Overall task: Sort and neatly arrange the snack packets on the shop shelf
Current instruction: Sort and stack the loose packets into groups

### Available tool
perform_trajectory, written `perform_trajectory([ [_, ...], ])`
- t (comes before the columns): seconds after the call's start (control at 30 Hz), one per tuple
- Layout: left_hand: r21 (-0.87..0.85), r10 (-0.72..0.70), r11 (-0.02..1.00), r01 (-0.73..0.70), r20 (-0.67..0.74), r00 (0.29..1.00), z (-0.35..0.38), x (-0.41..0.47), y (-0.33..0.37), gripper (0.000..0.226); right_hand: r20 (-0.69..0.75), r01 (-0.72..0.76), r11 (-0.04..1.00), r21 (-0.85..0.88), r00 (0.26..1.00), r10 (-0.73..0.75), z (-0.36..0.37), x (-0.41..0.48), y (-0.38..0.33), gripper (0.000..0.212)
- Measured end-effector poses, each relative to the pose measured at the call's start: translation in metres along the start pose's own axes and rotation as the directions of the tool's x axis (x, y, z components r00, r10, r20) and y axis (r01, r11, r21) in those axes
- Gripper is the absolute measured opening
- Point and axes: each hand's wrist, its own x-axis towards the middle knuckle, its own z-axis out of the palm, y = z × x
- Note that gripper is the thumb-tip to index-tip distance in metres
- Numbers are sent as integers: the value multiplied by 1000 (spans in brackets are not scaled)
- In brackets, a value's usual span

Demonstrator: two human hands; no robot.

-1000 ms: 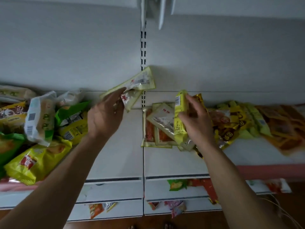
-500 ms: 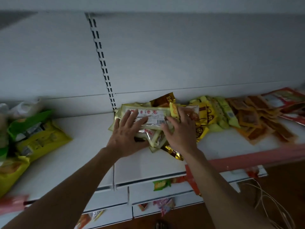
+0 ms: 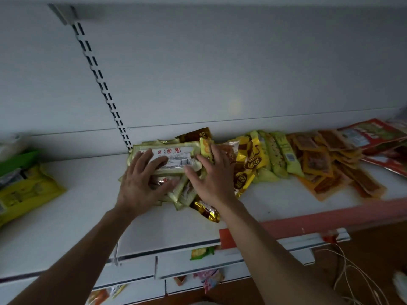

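One stack (image 3: 185,193) now, pressed flat on the shelf (image 3: 77,205).
It sits at the shelf's back by the slotted upright (image 3: 123,134); left hand (image 3: 141,183) and right hand (image 3: 211,179) lie side by side on it, fingers spread, gripping nothing. A second ago each held a packet aloft; the pale packet (image 3: 176,154) now tops it, so squaring-up seems next.

- We see a dim, flat scene with a cool grey cast; where the light comes from we cannot tell.
- A faint pale flare spot sits on the back panel (image 3: 234,106) at centre frame.
- The gold foil packet (image 3: 207,211) catches small glints; the shadow beneath it is soft and weak.
- Wide-angle bending curves the shelf (image 3: 66,216) edge and the slotted upright (image 3: 99,80).
- The far left and lower right corners look smeared and soft to us.
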Motion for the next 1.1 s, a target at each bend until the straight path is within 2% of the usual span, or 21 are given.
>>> perform_trajectory([
  [0.13,42,7,999,-7,3,1000,7,5,-6,91,25,22,993,115,999,-25,-1,2,9,57],
  [0.23,111,9,994,-10,12,1000,14,5,1,88,97,7,995,100,995,-16,-7,7,14,54],
  [0.43,296,-101,955,15,277,955,6,18,10,104,331,-12,1000,3,944,10,-52,29,15,64],
  [0.5,319,-127,948,10,346,930,-2,23,9,107,350,-32,999,27,936,21,-63,34,14,67],
  [0.57,329,-145,944,23,350,925,-6,24,9,106,340,-50,995,86,940,18,-67,34,9,70],
  [0.63,343,-132,939,19,309,942,-8,22,12,105,289,-52,993,102,957,20,-68,33,1,71],
  [0.77,382,-20,920,-83,256,966,-13,18,18,107,101,-14,995,97,995,4,-71,34,-10,70],
  [0.9,281,122,944,-173,190,974,-14,20,36,84,-30,-17,986,167,999,23,-73,26,-16,70],
  [1.0,214,234,938,-273,194,953,1,29,59,89,-190,7,978,209,981,34,-78,16,-8,65],
  [1.1,268,246,907,-324,286,926,21,33,62,87,-342,-8,974,225,936,87,-92,7,14,64],
])
